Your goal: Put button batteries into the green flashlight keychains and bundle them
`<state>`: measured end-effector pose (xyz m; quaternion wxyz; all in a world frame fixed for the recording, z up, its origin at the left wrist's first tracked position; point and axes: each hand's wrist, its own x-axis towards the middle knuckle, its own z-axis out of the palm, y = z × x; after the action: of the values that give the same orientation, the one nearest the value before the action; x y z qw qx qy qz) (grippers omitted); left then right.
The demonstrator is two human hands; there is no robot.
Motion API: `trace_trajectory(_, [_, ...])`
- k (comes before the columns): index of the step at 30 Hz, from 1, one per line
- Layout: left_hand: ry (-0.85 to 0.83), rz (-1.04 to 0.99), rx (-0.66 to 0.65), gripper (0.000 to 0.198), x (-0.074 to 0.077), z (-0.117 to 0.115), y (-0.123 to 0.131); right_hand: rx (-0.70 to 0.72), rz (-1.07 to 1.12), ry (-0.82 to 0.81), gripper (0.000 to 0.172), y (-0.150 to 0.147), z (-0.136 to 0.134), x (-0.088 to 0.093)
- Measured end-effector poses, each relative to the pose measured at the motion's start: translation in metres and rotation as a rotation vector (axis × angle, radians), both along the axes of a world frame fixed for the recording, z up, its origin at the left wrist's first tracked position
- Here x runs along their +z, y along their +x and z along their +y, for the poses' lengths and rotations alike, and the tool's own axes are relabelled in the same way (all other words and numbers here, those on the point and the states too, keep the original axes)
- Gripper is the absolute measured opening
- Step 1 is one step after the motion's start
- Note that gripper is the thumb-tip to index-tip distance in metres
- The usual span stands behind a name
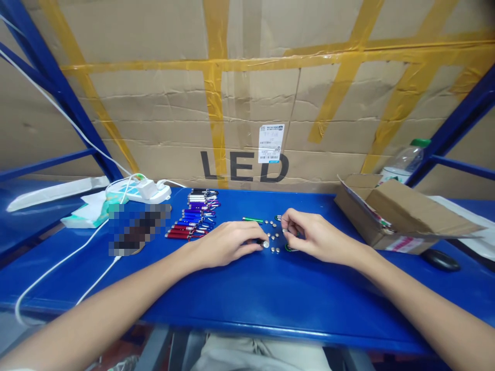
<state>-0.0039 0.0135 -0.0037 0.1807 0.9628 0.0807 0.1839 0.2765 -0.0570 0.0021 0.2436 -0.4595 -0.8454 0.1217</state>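
Observation:
Over the blue table, my left hand is closed, thumb and fingers pinching a small dark piece with a round silver end. My right hand is curled just to the right, fingertips pressed together; whatever sits between them is too small to make out. Several silver button cells are scattered between the two hands. A green metal tube lies behind them. Beside my right fingertips is a partly hidden green part, and a small silver clip shows behind that hand.
Several keychain flashlights in red, blue, purple, silver and black lie in a row at left. Farther left are a blurred-out object, white cables and a power strip. An open carton, mouse and bottle are at right.

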Motion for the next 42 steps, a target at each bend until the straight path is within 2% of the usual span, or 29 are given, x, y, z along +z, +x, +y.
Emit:
trace_trajectory(5, [-0.021, -0.019, -0.034, 0.02, 0.0, 0.0, 0.0, -0.003, 0.048, 0.036, 0.006, -0.001, 0.0, 0.002])
trace_trajectory(13, [-0.017, -0.014, 0.005, 0.019, -0.002, -0.002, 0.0, 0.006, 0.052, 0.09, 0.005, 0.001, 0.001, 0.0])
trace_trajectory(23, [-0.06, -0.021, 0.036, 0.018, 0.001, -0.001, 0.0, 0.011, 0.028, 0.188, 0.017, 0.004, 0.005, -0.004])
trace_trajectory(32, [-0.125, -0.056, 0.029, 0.019, -0.001, 0.0, 0.001, -0.03, 0.043, 0.168, 0.018, 0.004, 0.007, -0.01])
trace_trajectory(42, [-0.106, -0.054, 0.005, 0.02, -0.001, 0.001, 0.0, -0.045, 0.067, 0.201, 0.017, 0.002, 0.008, -0.01])
